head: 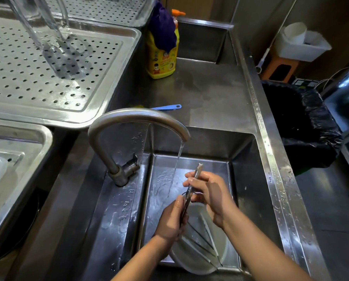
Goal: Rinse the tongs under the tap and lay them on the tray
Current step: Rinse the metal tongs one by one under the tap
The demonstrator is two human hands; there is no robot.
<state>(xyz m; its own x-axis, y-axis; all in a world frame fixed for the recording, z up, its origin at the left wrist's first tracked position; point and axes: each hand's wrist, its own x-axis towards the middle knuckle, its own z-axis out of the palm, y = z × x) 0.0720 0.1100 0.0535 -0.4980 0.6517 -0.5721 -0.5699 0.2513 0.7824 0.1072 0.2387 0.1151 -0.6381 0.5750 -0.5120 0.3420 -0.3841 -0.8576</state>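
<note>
Rinsing's underway I think: both hands are gripping the tongs (191, 188) shut, right hand (207, 192) wrapping above, left hand (172, 221) below. The stream (178, 157) is falling just left of the grip. Next they're heading to the perforated tray (112, 63), far up-left.

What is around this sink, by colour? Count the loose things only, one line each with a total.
Silver: 1, the tongs held by both hands
Yellow: 1, the soap bottle
Blue: 1, the small tool behind the tap
Purple: 1, the cloth on the bottle
White: 1, the plate in the sink
Total: 5
</note>
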